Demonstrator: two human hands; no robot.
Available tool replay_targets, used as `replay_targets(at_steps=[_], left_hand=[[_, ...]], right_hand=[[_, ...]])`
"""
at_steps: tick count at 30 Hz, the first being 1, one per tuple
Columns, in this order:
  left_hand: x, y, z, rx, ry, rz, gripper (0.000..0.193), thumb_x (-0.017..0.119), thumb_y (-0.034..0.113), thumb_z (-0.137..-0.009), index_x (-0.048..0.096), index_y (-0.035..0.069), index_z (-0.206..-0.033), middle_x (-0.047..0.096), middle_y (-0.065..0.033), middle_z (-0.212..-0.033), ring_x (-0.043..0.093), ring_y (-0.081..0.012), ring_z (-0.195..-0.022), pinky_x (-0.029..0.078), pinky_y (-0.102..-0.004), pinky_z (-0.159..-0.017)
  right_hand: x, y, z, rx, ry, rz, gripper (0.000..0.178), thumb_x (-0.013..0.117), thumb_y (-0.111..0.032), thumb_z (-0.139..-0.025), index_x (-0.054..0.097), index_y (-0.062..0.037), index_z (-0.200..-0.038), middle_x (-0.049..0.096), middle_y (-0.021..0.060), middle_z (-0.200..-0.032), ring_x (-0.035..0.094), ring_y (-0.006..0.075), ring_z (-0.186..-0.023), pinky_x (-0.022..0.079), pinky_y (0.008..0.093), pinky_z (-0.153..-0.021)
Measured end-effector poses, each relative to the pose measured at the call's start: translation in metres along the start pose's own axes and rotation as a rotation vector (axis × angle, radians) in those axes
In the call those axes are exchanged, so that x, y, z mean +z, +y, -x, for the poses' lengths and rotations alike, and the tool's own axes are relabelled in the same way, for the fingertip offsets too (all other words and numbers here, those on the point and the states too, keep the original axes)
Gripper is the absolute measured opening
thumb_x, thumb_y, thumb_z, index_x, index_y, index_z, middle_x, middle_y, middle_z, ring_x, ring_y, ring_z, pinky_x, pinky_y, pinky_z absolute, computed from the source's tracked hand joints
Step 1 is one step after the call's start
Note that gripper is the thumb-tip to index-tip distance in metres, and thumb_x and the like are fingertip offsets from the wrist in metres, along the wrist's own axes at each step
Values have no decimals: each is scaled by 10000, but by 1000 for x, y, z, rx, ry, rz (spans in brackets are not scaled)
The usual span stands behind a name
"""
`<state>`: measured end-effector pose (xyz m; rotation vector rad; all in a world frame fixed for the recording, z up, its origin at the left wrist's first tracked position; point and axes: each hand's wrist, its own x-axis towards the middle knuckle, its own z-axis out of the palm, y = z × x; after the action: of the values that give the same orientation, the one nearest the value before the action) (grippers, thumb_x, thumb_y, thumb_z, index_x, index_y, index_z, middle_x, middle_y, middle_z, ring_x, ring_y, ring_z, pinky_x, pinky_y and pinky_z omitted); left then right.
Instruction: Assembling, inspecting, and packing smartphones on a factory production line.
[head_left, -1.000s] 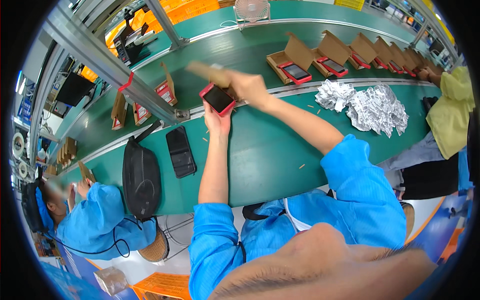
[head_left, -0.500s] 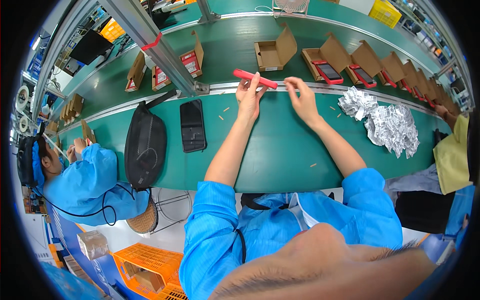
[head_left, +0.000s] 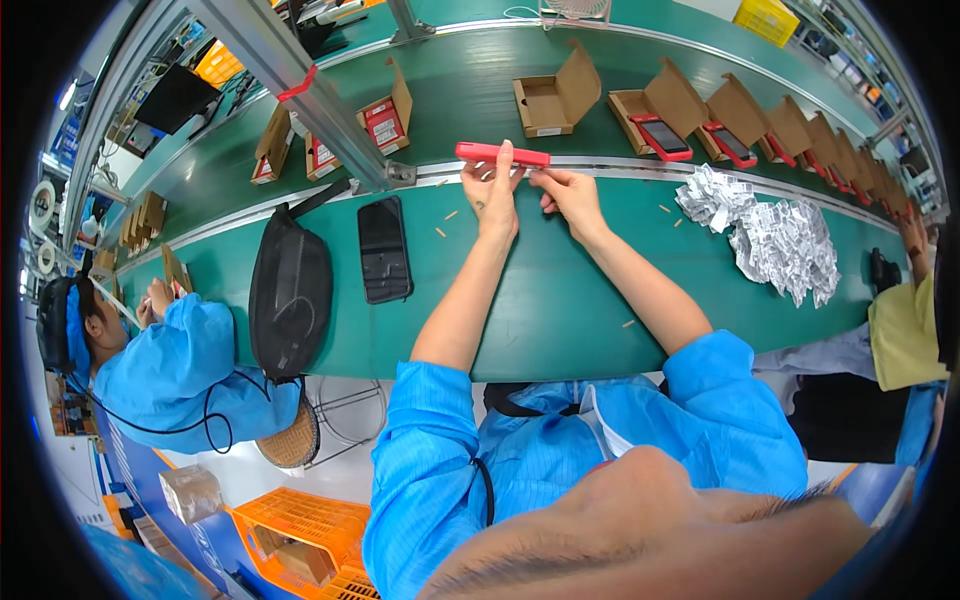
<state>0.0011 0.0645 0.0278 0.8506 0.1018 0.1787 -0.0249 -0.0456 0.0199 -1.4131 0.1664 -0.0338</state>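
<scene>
My left hand point(head_left: 491, 200) is closed round a red handheld device point(head_left: 480, 151), held edge-on above the near bench edge, its thumb across the side. My right hand point(head_left: 572, 200) is pinched just below the device's right end; what its fingertips hold, if anything, is too small to make out. Beyond the hands stands an open cardboard box point(head_left: 547, 105) with its lid up. To its right, red devices with dark screens, one of them a red-cased handheld point(head_left: 661, 137), rest at the front of a row of open boxes.
A black phone point(head_left: 384, 250) and a black bag point(head_left: 290, 290) lie left of my arms. Right of them is a heap of white paper slips point(head_left: 785, 250). A metal post point(head_left: 320, 100) rises at left. Co-workers sit at both sides; an orange crate point(head_left: 300, 510) stands below.
My right hand has moved left to the device's right end, and its fingers have closed into a pinch. The device has shifted slightly left and lies more level.
</scene>
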Motion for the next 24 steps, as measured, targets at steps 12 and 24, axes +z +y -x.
replay_targets(at_steps=[12, 24], left_hand=[[2, -13, 6, 193, 18, -218, 539, 741, 171, -775, 353, 26, -1119, 510, -90, -1003, 551, -144, -874, 515, -275, -688], [0, -5, 2, 289, -47, -395, 472, 719, 157, -796, 377, 33, -1097, 507, -73, -1014, 558, -143, -915, 502, -324, -789]], right_hand=[[0, 3, 15, -198, 25, 108, 165, 619, -160, -844, 643, 4, -838, 612, 43, -643, 562, 77, -535, 454, 228, -478], [-12, -24, 63, -151, -212, 6, 134, 563, -131, -857, 571, -15, -792, 576, 24, -661, 526, 81, -538, 436, 225, -505]])
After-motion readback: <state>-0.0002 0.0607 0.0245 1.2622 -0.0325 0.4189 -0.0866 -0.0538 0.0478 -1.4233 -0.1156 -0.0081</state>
